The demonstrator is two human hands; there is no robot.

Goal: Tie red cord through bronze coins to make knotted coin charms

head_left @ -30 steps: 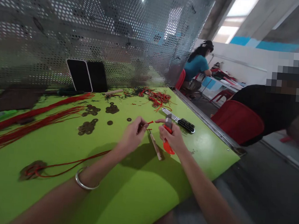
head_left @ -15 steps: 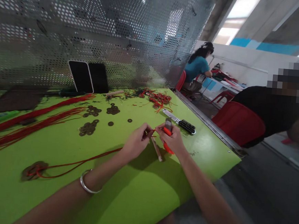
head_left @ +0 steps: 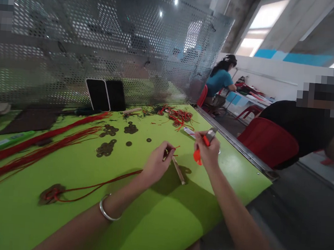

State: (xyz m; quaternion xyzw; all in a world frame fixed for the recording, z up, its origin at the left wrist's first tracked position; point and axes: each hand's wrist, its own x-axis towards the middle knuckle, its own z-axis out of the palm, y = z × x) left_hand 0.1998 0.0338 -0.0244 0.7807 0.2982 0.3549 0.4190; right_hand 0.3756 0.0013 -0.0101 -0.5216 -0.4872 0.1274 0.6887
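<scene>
My left hand (head_left: 156,164) is closed in a pinch on the end of a thin red cord (head_left: 101,183) that trails left across the green table (head_left: 153,224) to a small coil of cord and coins (head_left: 52,193). My right hand (head_left: 208,151) is closed around an orange-handled tool (head_left: 202,147) whose metal tip points up and right, a hand's width from the left hand. A short wooden stick (head_left: 178,171) lies on the table between and just below the two hands.
Piles of dark round coins (head_left: 105,148) and long bundles of red cord (head_left: 38,145) lie left. Red cord scraps (head_left: 177,116) sit at the back. Two dark phones (head_left: 105,95) lean on the perforated metal screen (head_left: 118,40). People sit on red chairs (head_left: 266,142) right.
My right hand has lifted the orange-handled tool up and away to the right, leaving the cord end with my left hand. The camera view has shifted slightly.
</scene>
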